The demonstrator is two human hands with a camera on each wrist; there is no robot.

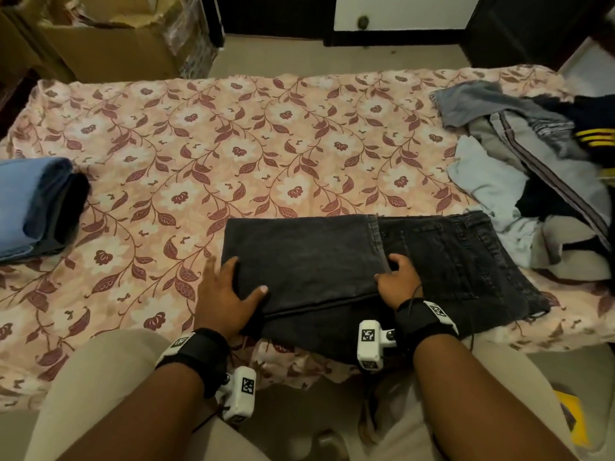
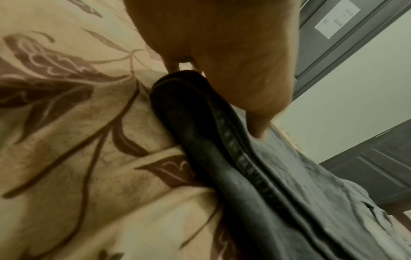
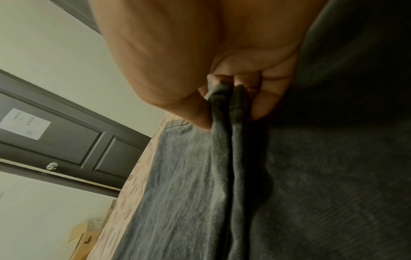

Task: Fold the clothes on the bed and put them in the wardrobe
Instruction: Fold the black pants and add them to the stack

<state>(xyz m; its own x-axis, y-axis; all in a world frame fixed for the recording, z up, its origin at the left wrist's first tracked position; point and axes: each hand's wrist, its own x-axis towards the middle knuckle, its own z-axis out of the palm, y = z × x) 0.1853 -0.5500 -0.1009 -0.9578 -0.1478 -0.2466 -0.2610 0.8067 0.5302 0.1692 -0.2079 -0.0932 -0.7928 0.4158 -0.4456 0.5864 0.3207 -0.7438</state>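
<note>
Here your left hand (image 1: pixel 223 296) grips the dark jeans' (image 1: pixel 306 261) folded edge while your right hand (image 1: pixel 397 281) pinches the leg hems (image 3: pixel 229 98) (keeping layers aligned).

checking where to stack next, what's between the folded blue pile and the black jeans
Only bare floral bedsheet, apart from the left hand at the black jeans edge, seen in the head view.

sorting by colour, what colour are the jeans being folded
Faded black jeans, clearest in the head view.
</note>
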